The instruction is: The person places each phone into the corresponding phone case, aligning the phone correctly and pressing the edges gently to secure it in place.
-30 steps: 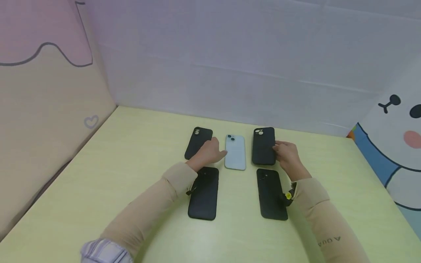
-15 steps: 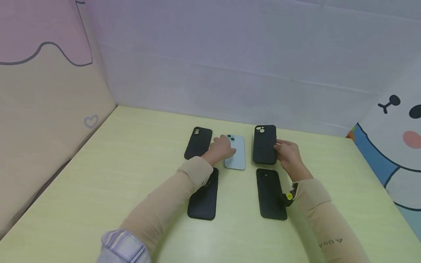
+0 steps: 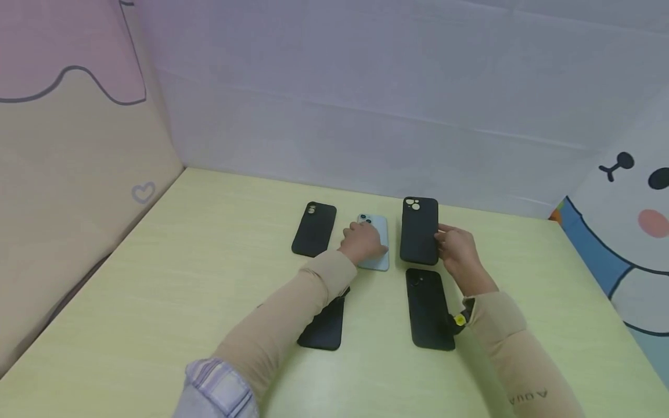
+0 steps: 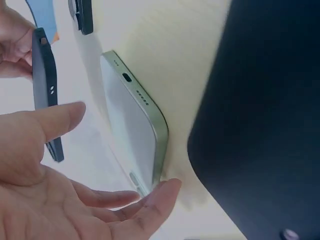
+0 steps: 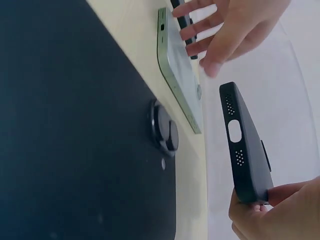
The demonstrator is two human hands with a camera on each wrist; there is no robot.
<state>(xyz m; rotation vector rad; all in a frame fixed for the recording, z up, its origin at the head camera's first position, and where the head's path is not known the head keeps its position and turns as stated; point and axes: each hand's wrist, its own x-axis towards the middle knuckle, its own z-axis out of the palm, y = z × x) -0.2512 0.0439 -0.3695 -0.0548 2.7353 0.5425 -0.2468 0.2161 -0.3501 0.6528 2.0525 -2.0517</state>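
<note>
Pale yellow tabletop (image 3: 172,278) spreads before me. The left hand (image 3: 362,241), fingers loosely spread, is over a pale blue phone (image 4: 131,115); I can't tell whether they touch. Beside it, the right hand (image 3: 457,249) pinches a raised black case (image 3: 419,232) by its edge.

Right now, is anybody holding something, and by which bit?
The right hand pinches a black rectangular phone case with camera cutouts by its right long edge. The left hand, over the pale blue rectangular phone, holds nothing.
</note>
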